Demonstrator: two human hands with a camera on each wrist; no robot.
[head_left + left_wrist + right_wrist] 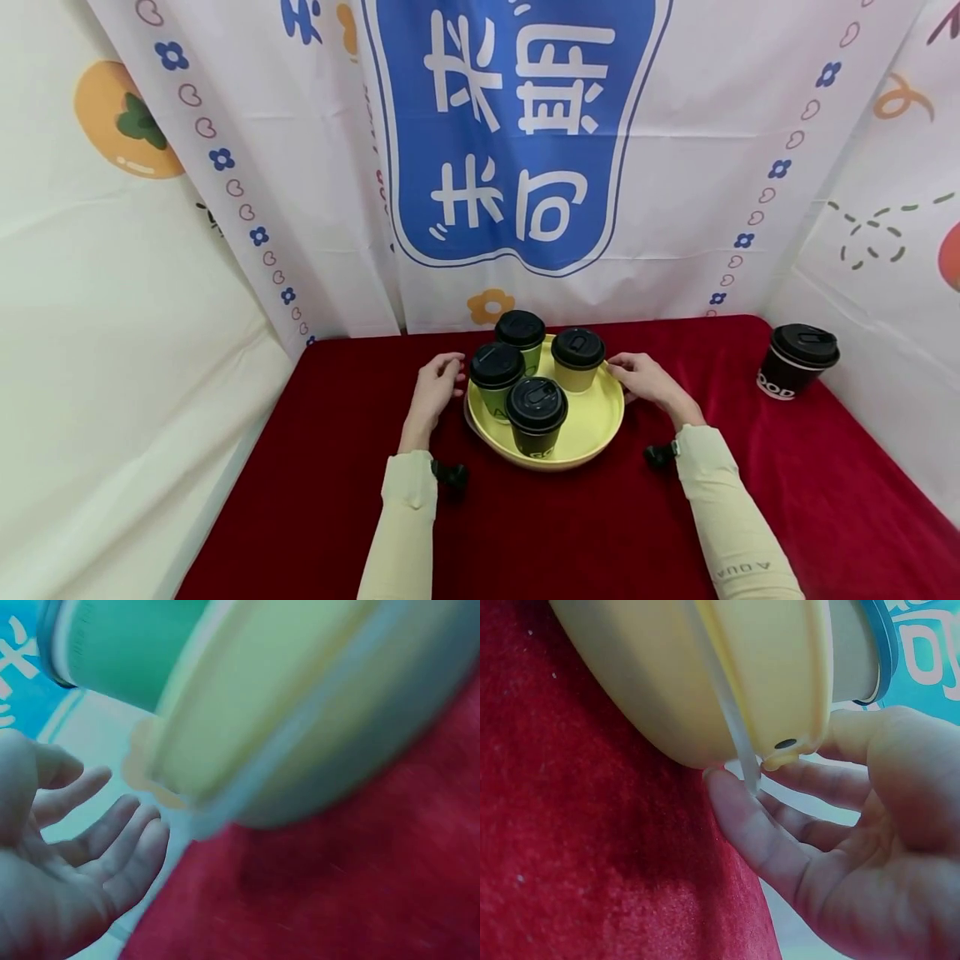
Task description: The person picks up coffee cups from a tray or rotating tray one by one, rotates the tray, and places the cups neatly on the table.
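Right hand [647, 377]: and it's gripping! Fingers curled at the rim, approx. 2 o'clock, of the round, shallow, plastic-looking yellow tray [588, 425]; a digit tucks in low by the base, so the edge is prob. pinched from above & below.
Left hand [437, 385]: open, this one, fingers loosely bent, just beside the rim at approx. 9 to 10 o'clock; no contact visible.
Hand spacing: near-opposite sides, prob. b/c a wide, loaded tray balances better w/ support at both edges; one side alone could tip it.
Cups aboard: four, all upright. Green black-lidded cup [495, 404] at 9 o'clock, second green black-lidded cup [529, 360] at 11, tan black-lidded cup [576, 379] at 1, dark black-lidded cup w/ pale lettering [534, 440] at 7. Raised wall prob. stops them sliding off; bunching puts more weight left, I'd say.
Lone cup: black cup w/ white lettering and black lid [787, 375], well apart, approx. 3 o'clock of the tray, near the right edge. Why there? Can't tell.
Surface: red, velvety, cloth-covered surface [555, 533]; tray appears to rest on it, towards 12 o'clock.
Tray looks: smooth matte yellow, upright wall, pale band below the rim. Right-wrist view adds a small dark oval & a little projecting tab by the fingers; purpose unclear.
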